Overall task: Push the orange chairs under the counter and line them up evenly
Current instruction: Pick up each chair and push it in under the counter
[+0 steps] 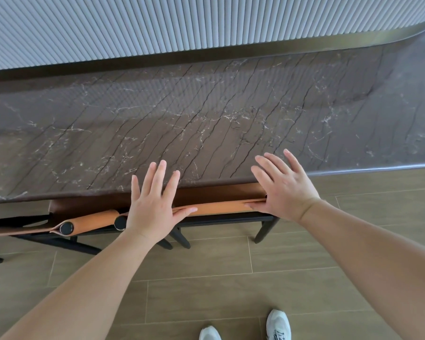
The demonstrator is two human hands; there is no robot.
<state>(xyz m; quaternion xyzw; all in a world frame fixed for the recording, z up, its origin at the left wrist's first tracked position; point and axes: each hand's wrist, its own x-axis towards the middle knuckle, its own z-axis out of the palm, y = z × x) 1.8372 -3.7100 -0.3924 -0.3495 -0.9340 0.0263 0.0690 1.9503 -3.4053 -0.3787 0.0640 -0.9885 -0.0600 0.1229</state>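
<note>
An orange chair [221, 207] with black legs stands tucked under the brown marble counter [182, 114], only its backrest top and rear legs showing. My left hand [155, 204] lies flat on the left end of that backrest, fingers straight and spread. My right hand [282, 187] lies flat on the right end, fingers spread over the counter's edge. A second orange chair [88, 223] stands to the left, its backrest end close beside the first one's and set slightly further out from the counter.
A ribbed grey wall panel [182, 20] rises behind the counter. Wood-look floor tiles [231, 278] lie below, with my white shoes [277, 325] at the bottom edge. The counter's front edge curves away at the right.
</note>
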